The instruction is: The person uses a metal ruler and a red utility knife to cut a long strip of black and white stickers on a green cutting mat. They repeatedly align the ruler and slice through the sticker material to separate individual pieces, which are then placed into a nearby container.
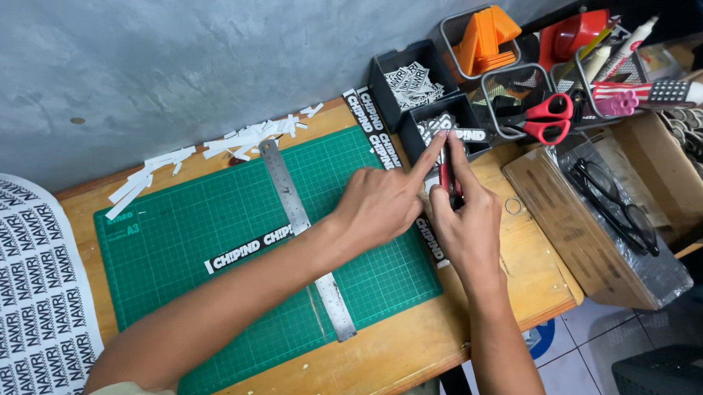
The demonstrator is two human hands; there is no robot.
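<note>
Left hand (383, 203) index finger pins sticker strip (433, 233) at mat's (208, 223) right edge, other fingers curled. Right hand (465, 226) fingers closed around red knife (446, 176), just beside fingertip. Best: press flat, blade clear of finger. Ruler (302, 235) lies unused, left.

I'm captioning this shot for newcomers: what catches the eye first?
The green cutting mat fills the wooden desk's middle, a steel ruler laid slantwise across it. At its right edge the left hand and right hand meet over a red-handled tool.
</note>
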